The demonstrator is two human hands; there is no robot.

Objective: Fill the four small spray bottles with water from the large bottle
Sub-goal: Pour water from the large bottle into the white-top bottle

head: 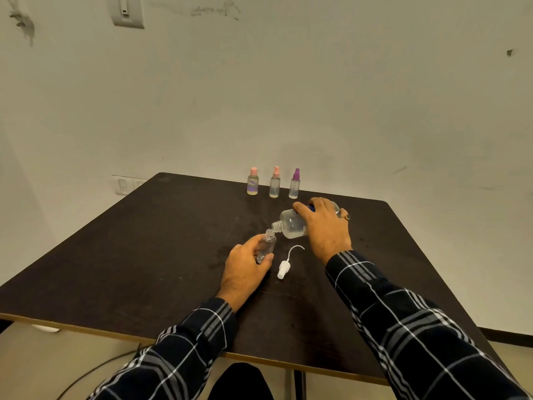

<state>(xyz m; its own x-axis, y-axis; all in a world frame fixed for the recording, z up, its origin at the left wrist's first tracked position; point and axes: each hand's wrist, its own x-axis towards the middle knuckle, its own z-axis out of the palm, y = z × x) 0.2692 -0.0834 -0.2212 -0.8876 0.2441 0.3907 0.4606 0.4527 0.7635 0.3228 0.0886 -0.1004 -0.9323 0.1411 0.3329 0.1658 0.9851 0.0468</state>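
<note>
My left hand (245, 269) grips a small clear spray bottle (266, 245) with its top off, standing on the dark table (129, 255). My right hand (323, 226) holds the large clear bottle (291, 223) tipped on its side, its open mouth touching the small bottle's neck. The white spray cap with its dip tube (285, 265) lies on the table between my hands. Three capped small spray bottles stand in a row at the far edge: pink-capped (253, 181), pink-capped (275, 183) and purple-capped (294, 184).
The table's far edge meets a pale wall. A wall socket (122, 186) sits low to the left of the table. A cable (95, 370) runs on the floor below the near edge.
</note>
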